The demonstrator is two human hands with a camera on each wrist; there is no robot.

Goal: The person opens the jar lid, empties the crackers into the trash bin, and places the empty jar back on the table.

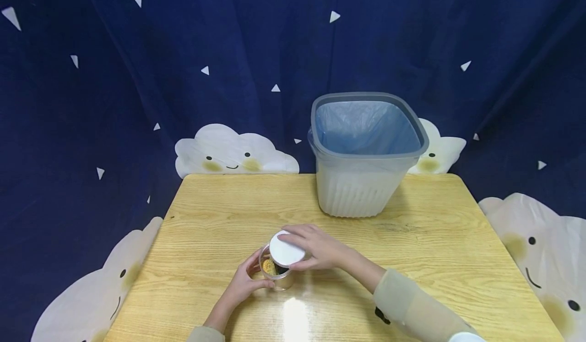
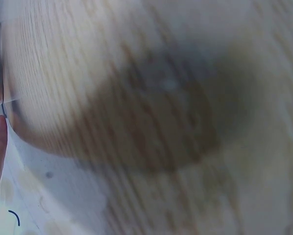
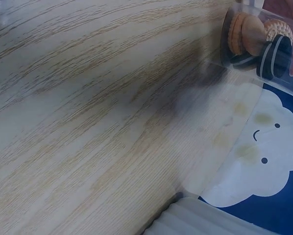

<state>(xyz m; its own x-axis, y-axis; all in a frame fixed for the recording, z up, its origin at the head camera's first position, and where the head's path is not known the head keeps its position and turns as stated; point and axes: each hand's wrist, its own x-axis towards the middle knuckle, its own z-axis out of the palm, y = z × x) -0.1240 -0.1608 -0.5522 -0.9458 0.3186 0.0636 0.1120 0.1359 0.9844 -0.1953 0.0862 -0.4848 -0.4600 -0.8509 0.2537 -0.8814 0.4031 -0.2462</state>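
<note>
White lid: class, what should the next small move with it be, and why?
Probably ease the white lid across and seat it squarely on the clear jar: it covers only part of the mouth, the right hand holds it, the left hand grips the jar, and sandwich cookies are inside.

The person wears 2 matching beige sleeves. The right sleeve (image 1: 423, 305), at the lower right of the frame, is plain, ending in a smooth, broad cuff (image 1: 394, 285) around the forearm. A white patch (image 1: 466, 337) shows at its bottom end, and a small black piece (image 1: 382, 316), too small to identify, at its lower edge. Only a short strip of the left sleeve (image 1: 206, 335) appears at bottom centre. The left grip (image 1: 247, 279) and right grip (image 1: 320, 248) are bare, with slender fingers.
</note>
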